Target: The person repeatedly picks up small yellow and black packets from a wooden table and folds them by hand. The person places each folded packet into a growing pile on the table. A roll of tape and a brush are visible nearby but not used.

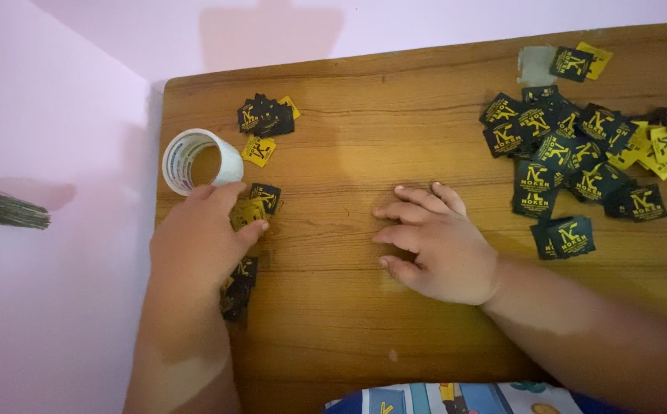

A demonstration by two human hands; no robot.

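Our right hand [437, 245] lay flat on the table [349, 307], fingers loosely spread; our left hand [203, 238] pinched labels [248, 211] beside the tape [195, 159], easily knocked off the edge.

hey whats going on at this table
A person sits at a wooden table sorting small square paper labels, dark ones and yellow ones. The left hand rests on a small stack of labels beside a roll of clear tape. The right hand lies flat on bare wood, holding nothing. A big loose pile of labels sits at the right, and a smaller cluster lies near the tape.
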